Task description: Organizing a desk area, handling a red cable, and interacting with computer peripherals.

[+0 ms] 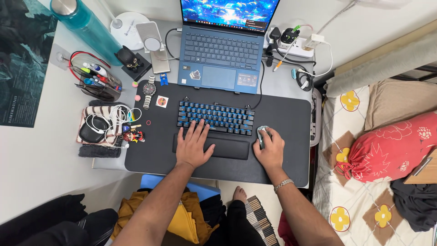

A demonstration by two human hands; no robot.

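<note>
Left hand [193, 145] on keyboard [215, 118]; right hand [270, 148] cupping mouse [262, 134].

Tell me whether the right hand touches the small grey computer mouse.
Touching: the head view shows the right hand cupped over the grey mouse, fingers on it.

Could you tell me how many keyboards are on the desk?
2: a separate keyboard under the left hand, and the laptop's built-in keyboard behind it.

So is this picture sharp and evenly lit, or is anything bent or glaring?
Head view: sharp, lit evenly and softly; the left hand and right hand cast only faint shadows on the black mat; the wide lens bows the edges; the laptop screen glows bright.
</note>
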